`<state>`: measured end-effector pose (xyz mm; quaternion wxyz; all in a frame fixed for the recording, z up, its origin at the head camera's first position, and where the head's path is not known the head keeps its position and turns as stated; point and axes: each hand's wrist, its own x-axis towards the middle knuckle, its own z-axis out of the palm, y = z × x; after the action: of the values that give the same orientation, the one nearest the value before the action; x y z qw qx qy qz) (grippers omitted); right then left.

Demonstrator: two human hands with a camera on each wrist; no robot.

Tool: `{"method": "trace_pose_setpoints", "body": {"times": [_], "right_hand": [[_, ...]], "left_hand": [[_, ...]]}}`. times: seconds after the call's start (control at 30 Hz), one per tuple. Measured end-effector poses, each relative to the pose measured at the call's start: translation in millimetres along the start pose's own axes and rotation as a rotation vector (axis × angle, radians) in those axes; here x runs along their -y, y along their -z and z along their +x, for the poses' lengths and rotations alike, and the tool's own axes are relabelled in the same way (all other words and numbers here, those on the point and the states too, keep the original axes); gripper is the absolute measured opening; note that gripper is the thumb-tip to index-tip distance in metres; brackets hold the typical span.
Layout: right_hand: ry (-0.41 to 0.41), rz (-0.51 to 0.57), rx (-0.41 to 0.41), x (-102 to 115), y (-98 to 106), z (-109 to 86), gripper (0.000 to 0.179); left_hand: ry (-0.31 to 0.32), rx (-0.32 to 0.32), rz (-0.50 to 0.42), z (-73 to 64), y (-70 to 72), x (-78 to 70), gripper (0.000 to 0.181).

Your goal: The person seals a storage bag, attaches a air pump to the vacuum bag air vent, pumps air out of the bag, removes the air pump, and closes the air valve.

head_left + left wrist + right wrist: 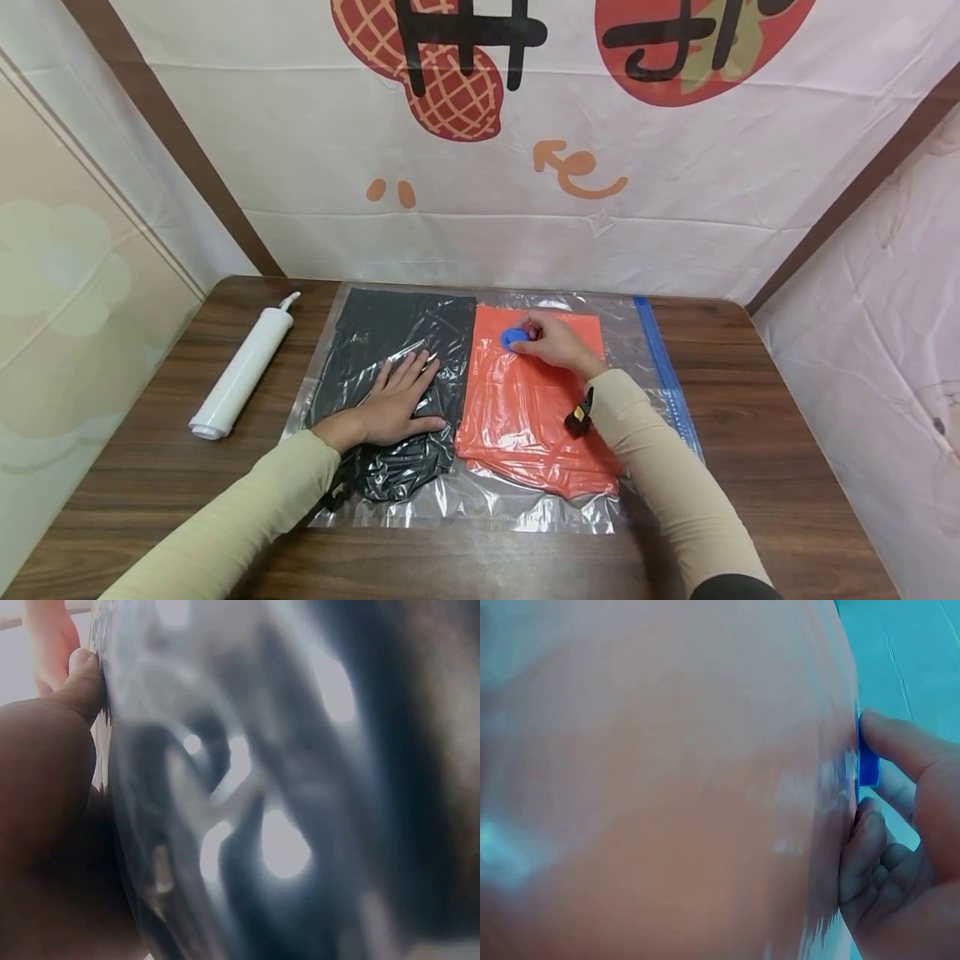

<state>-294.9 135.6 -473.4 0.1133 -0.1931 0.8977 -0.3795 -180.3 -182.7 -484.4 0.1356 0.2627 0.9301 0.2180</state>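
Note:
A clear vacuum storage bag [517,518] lies flat on the table, with a folded black item [401,321] in its left half and a folded orange-red item [510,400] in its right half. My left hand [396,407] rests on the plastic over the black item, fingers spread. Over the upper part of the orange-red item, my right hand [553,340] pinches the round blue valve cap [512,337] between thumb and fingers. In the right wrist view the thumb and fingers sit around the blue cap [868,766], close against the plastic. Glossy dark plastic [247,787] fills the left wrist view.
A white hand pump [243,371] lies slantwise on the brown wooden table [750,433], left of the bag. The bag's blue zip strip [663,358] runs down its right side. A printed cloth [487,242] hangs behind the table's back edge.

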Motion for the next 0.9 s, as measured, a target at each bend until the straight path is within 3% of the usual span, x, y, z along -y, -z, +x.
{"method": "trace_pose_setpoints", "body": {"times": [0.17, 0.27, 0.53, 0.9], "right_hand": [[0.042, -0.027, -0.014, -4.0, -2.3, 0.9, 0.034], [0.062, 0.014, -0.010, -6.1, -2.0, 0.4, 0.033], [-0.031, 0.043, -0.018, 1.4, -0.4, -0.4, 0.024], [-0.041, -0.005, -0.086, 2.2, -5.4, 0.7, 0.031]], "left_hand": [[0.009, -0.002, 0.018, 1.2, -3.3, 3.6, 0.100], [0.014, -0.001, 0.028, 1.3, -3.9, 3.9, 0.098], [0.026, 0.022, 0.018, -0.7, 6.1, -7.8, 0.096], [0.015, 0.015, 0.021, 1.6, -0.2, -1.4, 0.096]]}}
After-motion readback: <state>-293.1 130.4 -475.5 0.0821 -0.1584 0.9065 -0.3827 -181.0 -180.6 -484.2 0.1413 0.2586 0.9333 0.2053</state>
